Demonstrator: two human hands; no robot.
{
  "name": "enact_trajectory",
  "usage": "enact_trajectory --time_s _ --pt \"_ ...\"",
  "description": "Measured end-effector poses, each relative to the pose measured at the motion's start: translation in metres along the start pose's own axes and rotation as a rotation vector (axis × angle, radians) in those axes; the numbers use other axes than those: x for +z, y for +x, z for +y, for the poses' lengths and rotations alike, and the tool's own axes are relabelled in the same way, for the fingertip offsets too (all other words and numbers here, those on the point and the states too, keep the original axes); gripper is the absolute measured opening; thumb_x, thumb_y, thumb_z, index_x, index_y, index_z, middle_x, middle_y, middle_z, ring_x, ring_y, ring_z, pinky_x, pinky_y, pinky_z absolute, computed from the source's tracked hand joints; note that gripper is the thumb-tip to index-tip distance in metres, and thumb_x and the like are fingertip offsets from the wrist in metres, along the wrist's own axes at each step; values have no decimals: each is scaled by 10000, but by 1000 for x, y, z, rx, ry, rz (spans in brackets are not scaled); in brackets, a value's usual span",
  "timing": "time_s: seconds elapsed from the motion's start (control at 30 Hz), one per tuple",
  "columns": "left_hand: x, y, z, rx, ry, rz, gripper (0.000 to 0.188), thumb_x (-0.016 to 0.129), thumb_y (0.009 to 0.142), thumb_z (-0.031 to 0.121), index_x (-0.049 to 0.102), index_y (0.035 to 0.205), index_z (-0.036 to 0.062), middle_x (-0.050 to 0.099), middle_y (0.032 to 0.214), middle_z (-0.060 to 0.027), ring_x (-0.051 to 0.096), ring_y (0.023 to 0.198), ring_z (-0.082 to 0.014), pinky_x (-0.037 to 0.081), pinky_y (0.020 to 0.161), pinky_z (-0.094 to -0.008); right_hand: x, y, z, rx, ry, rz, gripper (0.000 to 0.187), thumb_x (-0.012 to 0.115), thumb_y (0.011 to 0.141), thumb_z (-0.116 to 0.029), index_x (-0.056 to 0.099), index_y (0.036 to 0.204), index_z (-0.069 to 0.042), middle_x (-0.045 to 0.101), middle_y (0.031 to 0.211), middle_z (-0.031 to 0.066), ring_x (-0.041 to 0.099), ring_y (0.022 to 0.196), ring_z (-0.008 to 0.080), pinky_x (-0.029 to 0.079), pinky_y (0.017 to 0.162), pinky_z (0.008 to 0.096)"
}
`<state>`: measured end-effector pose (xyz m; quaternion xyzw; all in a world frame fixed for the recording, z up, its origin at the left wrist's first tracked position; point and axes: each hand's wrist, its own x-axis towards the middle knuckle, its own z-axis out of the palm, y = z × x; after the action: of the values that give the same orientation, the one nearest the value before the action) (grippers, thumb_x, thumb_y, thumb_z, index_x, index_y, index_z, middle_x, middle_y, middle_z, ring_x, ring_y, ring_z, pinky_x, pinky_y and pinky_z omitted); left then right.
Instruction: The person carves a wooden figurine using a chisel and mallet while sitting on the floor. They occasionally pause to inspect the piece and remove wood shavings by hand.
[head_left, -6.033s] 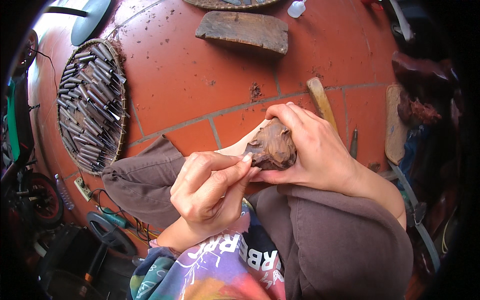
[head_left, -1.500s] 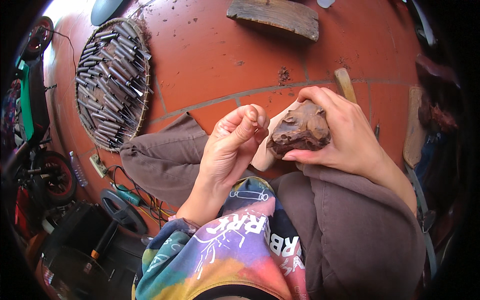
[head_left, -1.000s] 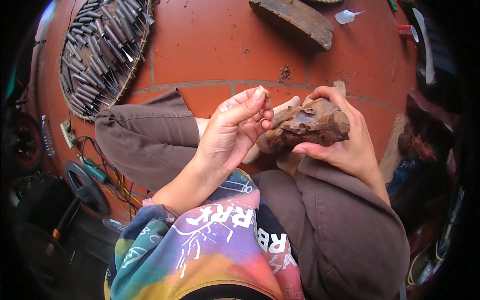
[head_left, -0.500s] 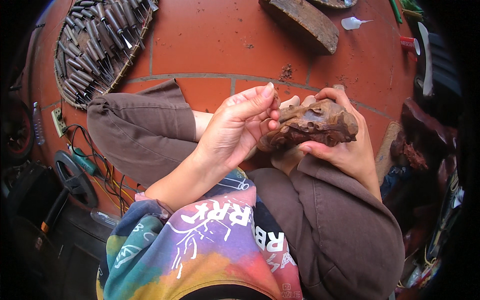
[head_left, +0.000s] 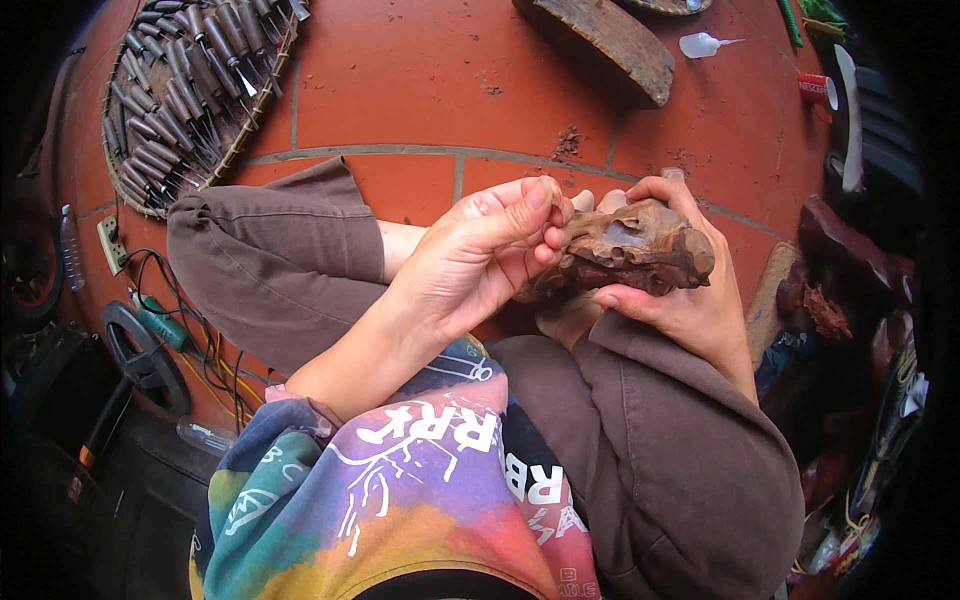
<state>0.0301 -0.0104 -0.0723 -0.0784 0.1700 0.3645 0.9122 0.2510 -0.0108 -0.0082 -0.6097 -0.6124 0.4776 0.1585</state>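
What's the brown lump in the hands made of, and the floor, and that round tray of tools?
Lump: seems carved wood, reddish-brown, gnarled, with a slight sheen; the right hand grips it.
Floor: looks like matte terracotta tile with pale grout lines.
Tray: probably woven bamboo or rattan, judging by its bound rim.

Red tile floor [head_left: 400, 80], pale grout lines crossing. Round woven tray [head_left: 250, 130] upper left, packed with carving tools [head_left: 180, 90]. Weathered wood slab [head_left: 600, 40] top centre. Small white squeeze bottle [head_left: 700, 44] just right of slab. Power strip [head_left: 110, 243] and tangled cables [head_left: 190, 340] at left edge. Dark wood chunk [head_left: 835, 270] far right.
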Motion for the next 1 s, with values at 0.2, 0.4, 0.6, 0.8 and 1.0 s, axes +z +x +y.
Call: enact_trajectory --time_s 0.2,0.4,0.6,0.8,1.0 --pt "2 -1 0 38 124 7 181 612 988 211 550 1066 60 541 981 -43 545 893 -118 480 728 -207 -1 1 0 -2 -7 2 732 927 582 -294 555 1162 -46 654 1043 121 676 987 291 531 855 376" --pt "10 -4 -4 135 223 65 172 618 984 226 565 999 64 632 951 -85 655 846 -142 535 714 -216 -3 2 -1 -38 -67 -3 729 928 579 -300 554 1154 -52 659 1040 119 676 989 304 529 855 382" --pt "10 -8 -11 291 325 17 174 686 931 162 559 1002 66 660 971 -115 685 826 -160 564 700 -218 -3 3 -1 -67 -88 8 731 932 576 -314 556 1148 -59 662 1042 115 675 997 302 527 857 384" --pt "5 -8 -12 320 217 16 325 750 864 86 499 1069 60 708 961 -165 727 809 -213 606 689 -248 -4 3 -3 -62 -97 0 726 933 580 -326 557 1142 -63 662 1043 116 671 1003 302 524 861 384" --pt "4 -8 -16 391 264 20 354 753 840 20 479 1061 57 715 948 -186 733 810 -236 620 694 -272 -5 2 -2 -76 -122 0 734 928 589 -345 554 1152 -59 655 1069 120 659 1025 302 515 874 384"
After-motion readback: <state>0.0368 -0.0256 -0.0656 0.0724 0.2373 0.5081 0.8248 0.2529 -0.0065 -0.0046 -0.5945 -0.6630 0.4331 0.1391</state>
